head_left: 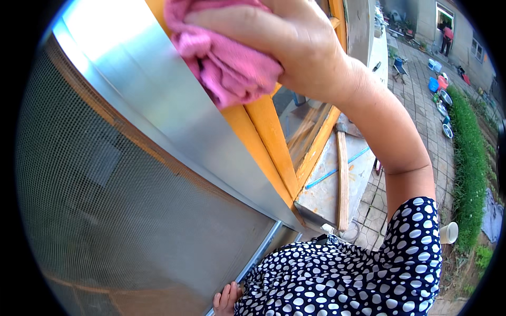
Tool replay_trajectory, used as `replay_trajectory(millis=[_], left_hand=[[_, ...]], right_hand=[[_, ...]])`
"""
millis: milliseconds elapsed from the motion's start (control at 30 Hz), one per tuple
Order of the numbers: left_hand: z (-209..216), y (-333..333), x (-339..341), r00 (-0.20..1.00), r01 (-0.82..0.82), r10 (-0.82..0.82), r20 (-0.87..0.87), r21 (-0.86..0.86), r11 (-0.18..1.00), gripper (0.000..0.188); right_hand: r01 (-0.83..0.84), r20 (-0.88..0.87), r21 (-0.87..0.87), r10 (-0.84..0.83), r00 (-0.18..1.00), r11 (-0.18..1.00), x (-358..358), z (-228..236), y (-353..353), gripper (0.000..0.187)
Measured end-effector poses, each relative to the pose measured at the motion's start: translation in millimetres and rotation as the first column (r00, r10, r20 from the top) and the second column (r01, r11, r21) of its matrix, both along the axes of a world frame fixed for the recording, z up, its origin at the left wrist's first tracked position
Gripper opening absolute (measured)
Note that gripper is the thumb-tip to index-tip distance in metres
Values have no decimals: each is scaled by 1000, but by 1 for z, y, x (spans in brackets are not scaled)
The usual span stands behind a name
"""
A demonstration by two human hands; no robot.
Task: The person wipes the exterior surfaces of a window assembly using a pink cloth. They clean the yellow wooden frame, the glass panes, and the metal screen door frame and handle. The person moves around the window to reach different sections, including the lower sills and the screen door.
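Note:
My right hand (295, 50) is raised at the top, its fingers closed round a bunched pink cloth (232, 68). The cloth lies against the shiny metal frame (153, 89) of a screen door, close to its outer edge. Low in the view my left hand (226, 299) shows only in part, fingers curled over the door's narrow metal rail (258, 250). Grey mesh (105, 200) fills the door's left side. My polka-dot top hides the rest of the left arm.
Beside the door stands a yellow wooden window frame (269, 142). A hammer (342, 179) and a blue stick (337, 168) lie on the sill (316, 203). Outside are paving (416, 68), basins (446, 97), a white bucket (449, 233), a grass strip (464, 174) and another person (447, 37) near a doorway.

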State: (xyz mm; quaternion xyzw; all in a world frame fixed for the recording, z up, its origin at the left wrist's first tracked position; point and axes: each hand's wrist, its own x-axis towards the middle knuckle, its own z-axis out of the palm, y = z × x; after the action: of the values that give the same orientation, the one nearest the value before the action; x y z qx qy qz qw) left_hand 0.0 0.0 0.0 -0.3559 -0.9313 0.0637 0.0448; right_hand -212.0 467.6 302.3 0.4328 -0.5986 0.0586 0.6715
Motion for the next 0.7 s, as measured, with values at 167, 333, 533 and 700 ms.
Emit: replay_trajectory(millis=[167,333,533,700], left_hand=[[-10,-6,4,997,-32,27,68,72,997,47],[-12,-8,3,1000,17,-17,-12,4,1000,46],[-1,-2,3,991,56,-66,-114,-82,995,45],[-9,-6,1,996,57,-60,-65,-48,997,48]], right_hand=[[186,169,69,-195,966,980,33,-128,10,46],[169,510,167,-231,829,971,58,-229,12,45],[112,650,375,-347,676,920,66,-298,18,32],[191,477,368,-362,801,910,60,-248,20,26]])
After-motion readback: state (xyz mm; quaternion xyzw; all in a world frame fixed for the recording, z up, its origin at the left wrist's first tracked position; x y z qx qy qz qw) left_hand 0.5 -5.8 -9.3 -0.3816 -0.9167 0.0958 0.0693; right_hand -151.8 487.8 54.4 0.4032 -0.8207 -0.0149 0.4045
